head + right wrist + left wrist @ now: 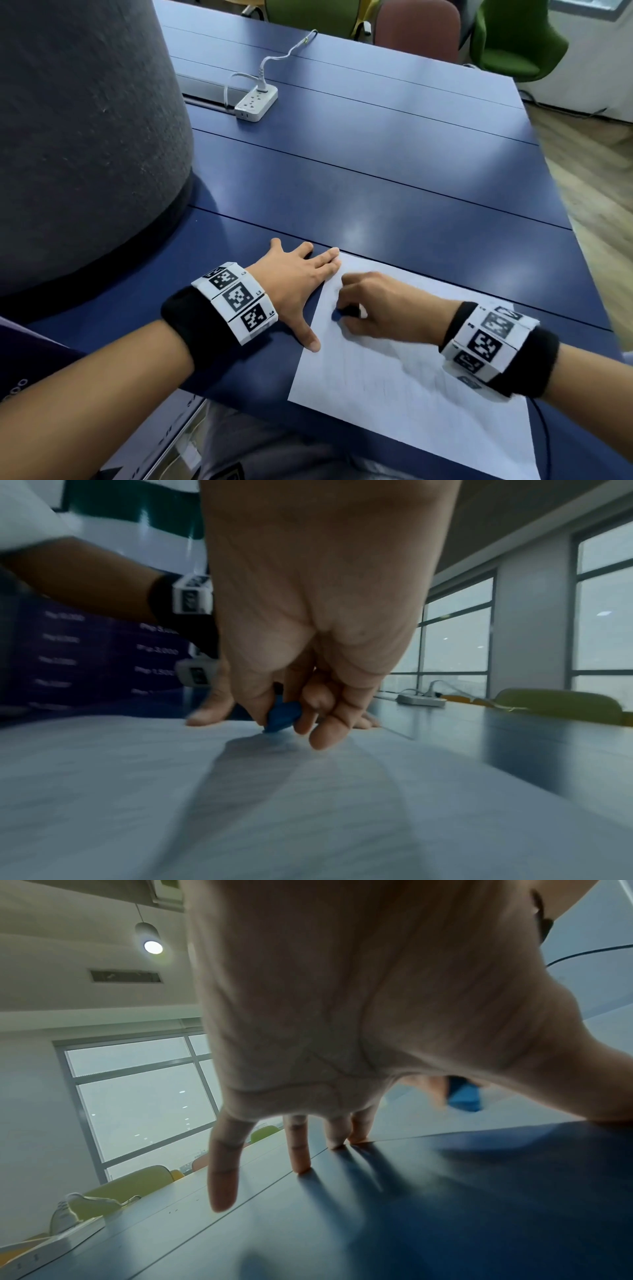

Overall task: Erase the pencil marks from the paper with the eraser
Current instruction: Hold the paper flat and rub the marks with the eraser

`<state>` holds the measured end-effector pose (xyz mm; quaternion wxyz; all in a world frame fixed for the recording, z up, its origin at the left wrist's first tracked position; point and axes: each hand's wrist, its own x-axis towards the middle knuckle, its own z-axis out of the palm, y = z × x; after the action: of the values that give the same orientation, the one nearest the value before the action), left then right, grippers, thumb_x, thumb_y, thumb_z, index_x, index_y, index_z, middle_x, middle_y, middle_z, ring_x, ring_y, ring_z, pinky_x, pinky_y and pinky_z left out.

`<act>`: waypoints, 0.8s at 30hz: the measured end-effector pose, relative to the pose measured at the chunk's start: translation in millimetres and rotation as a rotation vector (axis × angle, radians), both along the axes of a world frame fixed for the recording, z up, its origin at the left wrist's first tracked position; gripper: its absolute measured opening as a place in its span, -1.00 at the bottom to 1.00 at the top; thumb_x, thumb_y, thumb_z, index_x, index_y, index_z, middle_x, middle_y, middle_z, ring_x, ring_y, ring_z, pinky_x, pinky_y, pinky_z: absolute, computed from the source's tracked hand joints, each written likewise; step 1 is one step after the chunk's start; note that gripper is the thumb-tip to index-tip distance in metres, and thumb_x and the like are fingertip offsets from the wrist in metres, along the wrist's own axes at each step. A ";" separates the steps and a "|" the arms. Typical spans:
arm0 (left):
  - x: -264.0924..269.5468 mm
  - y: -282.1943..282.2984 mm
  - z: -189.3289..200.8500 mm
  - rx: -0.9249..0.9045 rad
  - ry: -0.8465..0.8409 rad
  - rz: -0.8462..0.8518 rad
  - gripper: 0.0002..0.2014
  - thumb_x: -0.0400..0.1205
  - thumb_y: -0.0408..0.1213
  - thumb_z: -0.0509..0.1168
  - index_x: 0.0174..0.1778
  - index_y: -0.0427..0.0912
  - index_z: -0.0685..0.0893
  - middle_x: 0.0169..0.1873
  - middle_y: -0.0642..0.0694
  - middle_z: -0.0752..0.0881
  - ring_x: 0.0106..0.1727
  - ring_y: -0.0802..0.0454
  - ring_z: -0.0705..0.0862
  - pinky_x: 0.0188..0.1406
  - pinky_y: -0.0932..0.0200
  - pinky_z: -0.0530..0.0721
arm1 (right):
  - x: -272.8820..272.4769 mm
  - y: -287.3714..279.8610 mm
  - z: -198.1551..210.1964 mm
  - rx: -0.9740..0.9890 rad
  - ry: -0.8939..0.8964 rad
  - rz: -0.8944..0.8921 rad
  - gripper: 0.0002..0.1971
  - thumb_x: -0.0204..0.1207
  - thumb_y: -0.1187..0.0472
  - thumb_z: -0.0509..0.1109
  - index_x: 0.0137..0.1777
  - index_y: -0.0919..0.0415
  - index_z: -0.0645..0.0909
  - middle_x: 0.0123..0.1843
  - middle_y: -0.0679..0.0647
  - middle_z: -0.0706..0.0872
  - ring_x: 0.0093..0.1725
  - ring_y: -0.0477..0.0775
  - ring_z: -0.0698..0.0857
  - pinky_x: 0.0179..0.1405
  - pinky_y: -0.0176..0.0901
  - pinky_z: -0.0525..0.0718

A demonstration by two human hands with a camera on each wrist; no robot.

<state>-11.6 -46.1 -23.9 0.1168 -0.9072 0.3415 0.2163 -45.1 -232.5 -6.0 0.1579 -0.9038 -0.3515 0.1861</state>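
A white sheet of paper with faint pencil marks lies on the blue table. My right hand pinches a small blue eraser between thumb and fingers and presses its tip on the paper near the upper left corner. The eraser also shows as a blue block beyond my left thumb, and only as a dark patch in the head view. My left hand lies flat with fingers spread, its fingertips and thumb resting on the paper's left edge.
A large grey felt-covered column rises at the left. A white power strip with a cable sits further back on the table. Green and pink chairs stand beyond the far edge. The table's right edge drops to a wooden floor.
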 end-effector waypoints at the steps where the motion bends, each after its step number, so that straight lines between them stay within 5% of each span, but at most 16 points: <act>1: -0.1 -0.3 0.0 0.002 0.003 0.000 0.36 0.15 0.59 0.35 0.72 -0.01 -0.16 0.70 0.15 -0.23 0.62 -0.12 0.07 0.32 -0.41 0.30 | -8.1 3.3 0.8 -0.002 0.038 0.045 -0.85 0.46 0.20 0.38 -0.09 0.20 0.76 -0.18 0.04 0.63 -0.26 0.06 0.61 -0.15 -0.09 0.62; 6: 1.0 1.1 -0.4 -0.014 0.004 -0.006 0.37 0.15 0.61 0.34 0.72 0.01 -0.16 0.70 0.16 -0.22 0.62 -0.11 0.07 0.31 -0.41 0.31 | 12.4 -1.4 3.1 -0.008 -0.013 -0.059 -0.87 0.45 0.24 0.41 -0.15 0.30 0.74 -0.22 0.03 0.60 -0.26 0.08 0.60 -0.14 0.00 0.62; 11: -0.6 0.4 0.3 0.004 0.010 -0.005 0.37 0.17 0.60 0.34 0.72 -0.01 -0.19 0.70 0.14 -0.24 0.64 -0.13 0.04 0.34 -0.44 0.28 | -20.2 8.1 1.0 -0.032 0.073 0.125 -0.84 0.48 0.20 0.37 -0.07 0.22 0.76 -0.18 0.04 0.61 -0.26 0.07 0.60 -0.18 -0.11 0.59; 15: -0.4 -0.6 1.4 0.005 0.010 -0.004 0.36 0.17 0.59 0.34 0.72 -0.02 -0.18 0.71 0.13 -0.24 0.64 -0.13 0.05 0.34 -0.43 0.28 | -0.8 2.7 2.8 -0.021 0.022 -0.005 -0.85 0.46 0.21 0.40 -0.10 0.23 0.76 -0.20 0.03 0.61 -0.27 0.05 0.59 -0.14 -0.02 0.62; 20: -1.5 0.0 0.9 0.014 0.017 -0.003 0.38 0.19 0.59 0.33 0.72 -0.04 -0.23 0.71 0.13 -0.25 0.65 -0.12 0.03 0.37 -0.46 0.26 | -28.3 8.8 2.1 -0.041 0.088 0.139 -0.82 0.50 0.20 0.35 -0.03 0.21 0.75 -0.15 0.03 0.59 -0.27 0.07 0.61 -0.18 -0.12 0.58; 24: -0.5 -0.2 1.6 0.008 0.024 0.004 0.37 0.18 0.60 0.33 0.72 -0.03 -0.21 0.70 0.14 -0.25 0.65 -0.13 0.02 0.38 -0.47 0.24 | -11.0 6.0 3.5 -0.038 0.043 0.060 -0.83 0.47 0.22 0.37 -0.05 0.21 0.77 -0.17 0.05 0.62 -0.27 0.05 0.60 -0.16 -0.08 0.60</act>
<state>-12.0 -46.3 -22.2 0.1160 -0.9046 0.3404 0.2288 -56.1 -226.5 -2.5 0.1425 -0.8915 -0.3714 0.2167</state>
